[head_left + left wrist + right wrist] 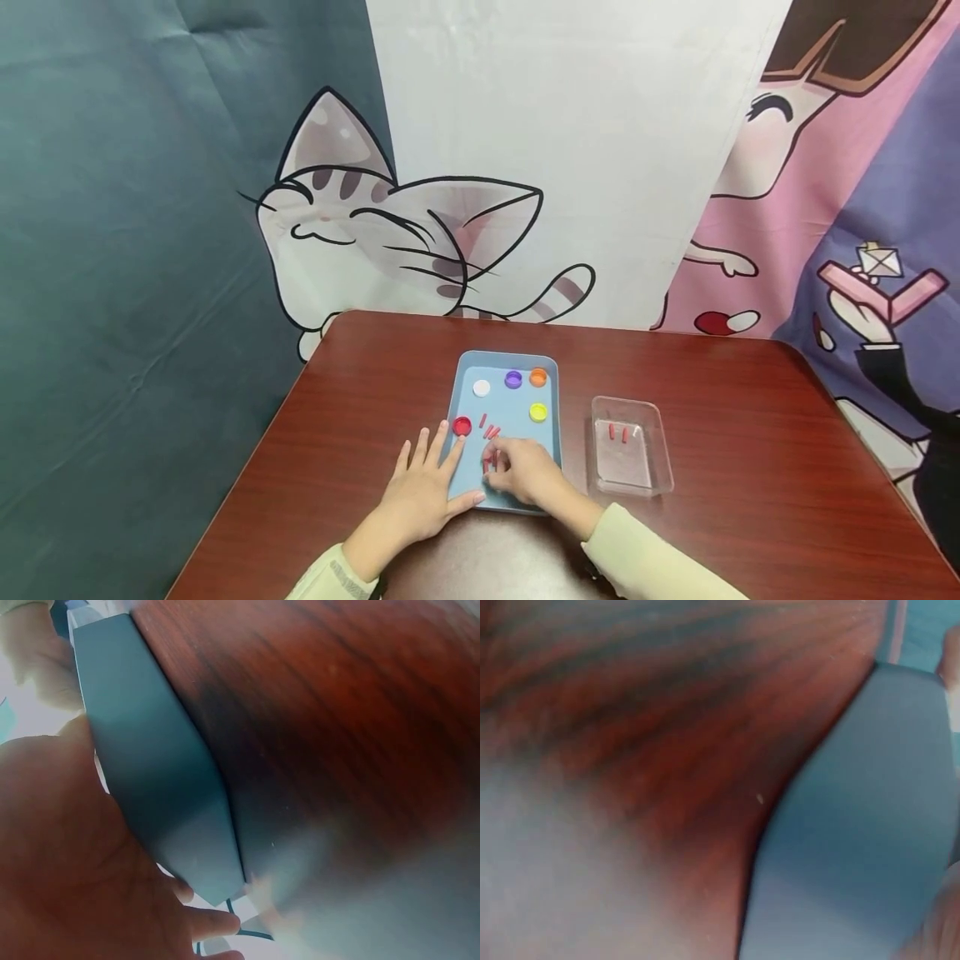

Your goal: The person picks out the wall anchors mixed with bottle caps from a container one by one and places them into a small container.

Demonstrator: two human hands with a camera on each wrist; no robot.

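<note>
right grip (527,471), fingers curled close, seems to pinch a red stick (485,467) in the blue tray (487,367); left grip (420,493), fingers spread wide, rests along its edge, probably to steady it.

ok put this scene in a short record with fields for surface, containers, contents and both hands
surface: reddish-brown table
containers: blue tray; clear box to its right
round pieces in tray: white piece, purple piece, orange piece, yellow piece, red piece
red sticks in tray: three just beyond the right hand, more at its fingers
red sticks in box: two
left hand: fingers spread at tray's near left corner
right hand: fingers curled over sticks, pinch unclear
</note>
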